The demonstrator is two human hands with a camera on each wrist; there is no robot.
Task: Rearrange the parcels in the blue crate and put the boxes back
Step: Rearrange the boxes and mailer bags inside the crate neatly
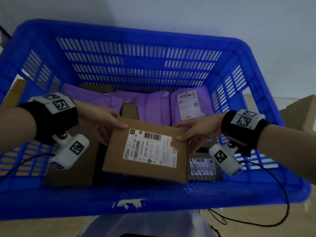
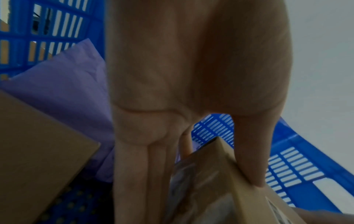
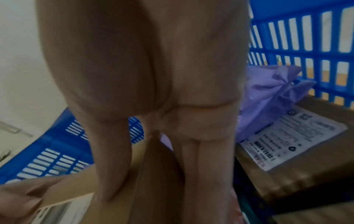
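A brown cardboard box (image 1: 147, 151) with a white shipping label hangs tilted inside the blue crate (image 1: 130, 200), held between both hands. My left hand (image 1: 104, 124) grips its left far corner, thumb on top and fingers underneath. My right hand (image 1: 189, 132) grips the right far corner the same way. In the left wrist view the thumb (image 2: 250, 154) presses the box's top edge (image 2: 226, 174). The right wrist view shows my thumb (image 3: 113, 166) on the box (image 3: 153, 174). Purple mailer parcels (image 1: 153, 108) lie along the crate's far wall.
A plain brown box (image 1: 71, 168) sits at the crate's left, and a smaller labelled box (image 1: 203, 166) at the right (image 3: 298, 154). One purple parcel carries a white label (image 1: 188, 105). More cardboard boxes stand outside the crate at left (image 1: 15, 93) and right (image 1: 301, 110).
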